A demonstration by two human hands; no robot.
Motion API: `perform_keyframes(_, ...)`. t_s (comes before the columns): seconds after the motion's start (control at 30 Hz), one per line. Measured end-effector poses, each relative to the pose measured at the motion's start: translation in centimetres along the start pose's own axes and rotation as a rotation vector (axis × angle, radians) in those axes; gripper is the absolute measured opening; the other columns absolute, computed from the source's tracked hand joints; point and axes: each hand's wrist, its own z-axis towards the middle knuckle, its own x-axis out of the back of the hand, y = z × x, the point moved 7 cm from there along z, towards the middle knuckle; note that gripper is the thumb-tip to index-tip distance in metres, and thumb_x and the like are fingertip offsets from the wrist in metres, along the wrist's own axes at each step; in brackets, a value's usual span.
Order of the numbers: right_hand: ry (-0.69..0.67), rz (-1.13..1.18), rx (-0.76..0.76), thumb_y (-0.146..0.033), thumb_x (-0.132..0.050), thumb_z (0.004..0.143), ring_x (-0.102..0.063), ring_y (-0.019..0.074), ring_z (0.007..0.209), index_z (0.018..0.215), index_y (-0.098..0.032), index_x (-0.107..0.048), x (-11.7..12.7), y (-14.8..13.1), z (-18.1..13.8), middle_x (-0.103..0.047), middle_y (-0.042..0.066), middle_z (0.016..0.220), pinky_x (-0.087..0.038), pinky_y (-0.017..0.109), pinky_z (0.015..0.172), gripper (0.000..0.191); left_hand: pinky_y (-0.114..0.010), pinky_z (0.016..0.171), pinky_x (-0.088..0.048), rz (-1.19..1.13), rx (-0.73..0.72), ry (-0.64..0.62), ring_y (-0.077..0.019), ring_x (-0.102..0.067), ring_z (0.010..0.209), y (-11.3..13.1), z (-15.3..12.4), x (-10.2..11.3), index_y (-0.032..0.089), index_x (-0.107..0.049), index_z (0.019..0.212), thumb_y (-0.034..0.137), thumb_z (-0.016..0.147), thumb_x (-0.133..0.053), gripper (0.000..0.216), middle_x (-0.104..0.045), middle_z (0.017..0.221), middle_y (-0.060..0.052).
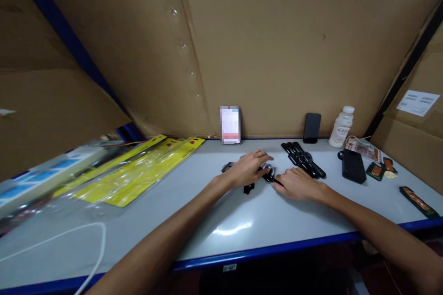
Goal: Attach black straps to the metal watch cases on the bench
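Observation:
Both my hands meet over a small black tool (268, 175) lying on the white table (242, 221). My left hand (247, 169) rests on top of it, fingers curled down over its left part. My right hand (297, 184) pinches its right end between thumb and fingers. Black bits of the tool stick out under my left hand; most of it is hidden. A row of similar black tools (303, 160) lies just beyond my right hand.
Yellow packaging cards in clear plastic (138, 170) lie at the left, with a white cable (93, 239) near the front edge. At the back stand a phone (312, 127) and a white bottle (341, 127). A black case (353, 166) and small packets (380, 168) lie at the right. Cardboard walls surround the table.

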Motion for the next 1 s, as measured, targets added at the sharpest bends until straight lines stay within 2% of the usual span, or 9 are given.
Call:
perform_keyframes(0.07,-0.006,0.0,-0.004,-0.041,-0.031,0.104,-0.07,0.0307,0.089,0.098,-0.013,-0.073,-0.1,0.0,0.0,-0.074,0.019,0.095,-0.044,0.038,0.079,0.052,-0.037,0.096,-0.045,-0.038,-0.024,-0.053,-0.0245,-0.06,0.108,0.3,0.3,-1.1,0.019,-0.066,0.111,0.024,0.095,-0.055,0.02,-0.068,0.114,-0.01)
perform_keyframes(0.2,-0.004,0.015,-0.004,-0.041,-0.031,0.103,-0.07,0.0302,0.087,0.098,-0.013,-0.074,-0.1,0.0,-0.1,-0.074,0.019,0.094,-0.043,0.038,0.078,0.052,-0.034,0.088,-0.045,-0.126,0.05,-0.068,-0.022,-0.061,0.094,-0.9,0.6,-1.7,0.018,-0.068,0.089,0.021,0.093,-0.054,0.015,-0.07,0.095,-0.007)
perform_keyframes(0.43,-0.007,0.018,0.002,-0.043,-0.032,0.103,-0.07,0.0298,0.088,0.101,-0.014,-0.074,0.0,0.0,-0.1,-0.074,0.018,0.095,-0.042,0.037,0.079,0.051,-0.03,0.073,-0.043,-0.208,0.151,-0.007,-0.0182,-0.056,0.075,-2.1,0.8,-1.9,0.019,-0.057,0.079,0.027,0.096,-0.044,0.023,-0.064,0.076,-0.004)
perform_keyframes(0.53,-0.013,0.023,0.002,-0.043,-0.033,0.103,-0.07,0.0295,0.089,0.101,-0.014,-0.074,0.1,-0.1,-0.2,-0.074,0.017,0.095,-0.042,0.036,0.079,0.05,-0.028,0.066,-0.04,-0.274,0.208,0.055,-0.0158,-0.05,0.067,-2.5,0.8,-1.3,0.019,-0.052,0.081,0.029,0.098,-0.039,0.023,-0.058,0.072,-0.001)
perform_keyframes(0.67,-0.029,0.027,-0.003,-0.043,-0.032,0.104,-0.07,0.0298,0.088,0.1,-0.014,-0.073,0.3,-0.1,-0.3,-0.073,0.017,0.095,-0.041,0.036,0.078,0.05,-0.026,0.062,-0.036,-0.344,0.23,0.144,-0.0143,-0.047,0.065,-3.7,0.4,0.8,0.019,-0.051,0.079,0.034,0.097,-0.041,0.025,-0.053,0.068,0.001)
perform_keyframes(0.8,-0.026,0.036,-0.001,-0.043,-0.032,0.103,-0.07,0.0292,0.085,0.099,-0.014,-0.073,0.6,-0.2,-0.3,-0.073,0.017,0.093,-0.04,0.036,0.076,0.051,-0.025,0.06,-0.034,-0.317,0.22,0.011,-0.0144,-0.047,0.065,-5.4,-0.5,2.0,0.018,-0.053,0.071,0.032,0.09,-0.047,0.024,-0.054,0.067,0.001)
perform_keyframes(0.9,-0.029,0.044,0.003,-0.043,-0.032,0.103,-0.07,0.0291,0.086,0.1,-0.014,-0.073,0.5,-0.1,-0.3,-0.074,0.017,0.094,-0.041,0.036,0.077,0.051,-0.026,0.061,-0.033,-0.149,0.228,-0.099,-0.0145,-0.047,0.062,-6.5,-1.4,2.1,0.018,-0.055,0.068,0.023,0.085,-0.048,0.02,-0.055,0.064,0.0)
perform_keyframes(1.0,-0.038,0.046,-0.003,-0.044,-0.031,0.104,-0.07,0.0291,0.088,0.101,-0.013,-0.073,0.4,0.0,-0.3,-0.074,0.018,0.097,-0.042,0.036,0.078,0.051,-0.028,0.065,-0.037,-0.01,0.205,-0.117,-0.0176,-0.053,0.069,-6.4,-1.6,1.9,0.019,-0.06,0.073,0.016,0.078,-0.051,0.011,-0.061,0.073,-0.003)
